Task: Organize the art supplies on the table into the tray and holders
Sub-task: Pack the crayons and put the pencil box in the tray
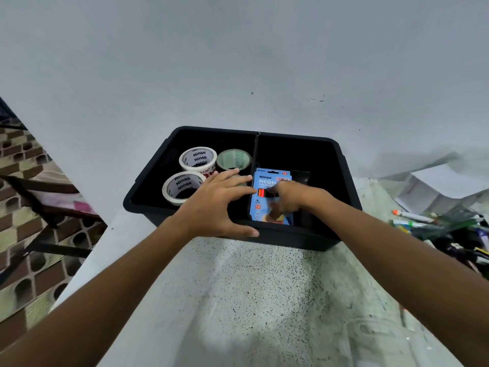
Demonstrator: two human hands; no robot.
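Head view: looking down on a speckled worktop (pixel 251 300), black tray (pixel 346 181) at centre frame against the wall.
Tray layout: divider (pixel 256 149) splitting it into left and right compartments.
Left compartment: two white tape rolls (pixel 198 158) (pixel 182 187), one greenish roll (pixel 234 159) just beside them.
Right compartment: blue pencil box (pixel 270 181) lying flat, near the divider.
Left hand (pixel 217 205): fingers straight, spread over the tray's near rim and left compartment; holding nothing.
Right hand (pixel 288 197): blurred, down on the pencil box; grip state cannot be told.
Still loose: markers and pens (pixel 434 223) heaped at right edge of frame, papers (pixel 444 186) behind them.
Risk: box could ride up on the divider if released crooked.
Risk: left hand, leaning on the rim, could tip or shove the tray.
Risk: reaching right could scatter the heap.
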